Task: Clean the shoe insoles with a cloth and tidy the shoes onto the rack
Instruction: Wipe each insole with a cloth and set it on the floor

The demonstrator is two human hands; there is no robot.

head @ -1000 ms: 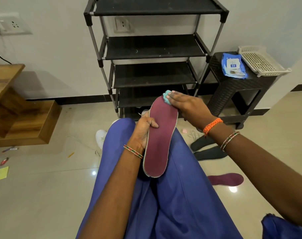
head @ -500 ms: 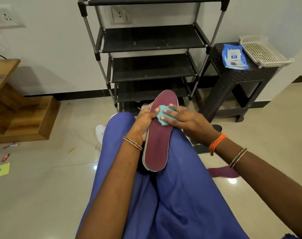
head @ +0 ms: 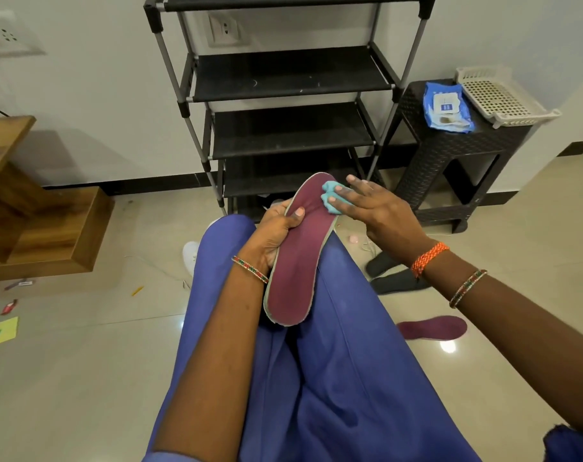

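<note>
From the head view, the left hand (head: pixel 277 235) grips a maroon insole (head: pixel 300 255) along its left edge, fingers curled behind it and the thumb laid across the front face. The insole stands tilted on the person's blue-clad lap (head: pixel 333 361), heel end down, toe end pointing toward the shoe rack (head: pixel 283 95). The right hand (head: pixel 376 211) lies with its fingers nearly straight and spread, pressing a small teal cloth (head: pixel 331 198) flat against the right side of the insole near the toe; the cloth shows between and under the fingertips.

The black shoe rack stands against the wall with four shelves visible, none of them showing a shoe. Beside it to the right is a dark woven-pattern stool (head: pixel 456 151), and on its top rest a blue wipes packet (head: pixel 446 108) and a white perforated tray (head: pixel 503 95); nothing can be made out inside the tray.

Counted on the floor: a second maroon insole (head: pixel 433 328) lying flat to the right of the lap, two dark insoles (head: pixel 393 281) side by side just beyond it, and one white shoe (head: pixel 192 258) partly hidden behind the left knee. A wooden step unit (head: pixel 33 221) sits at the left, with small scraps of paper scattered near it
</note>
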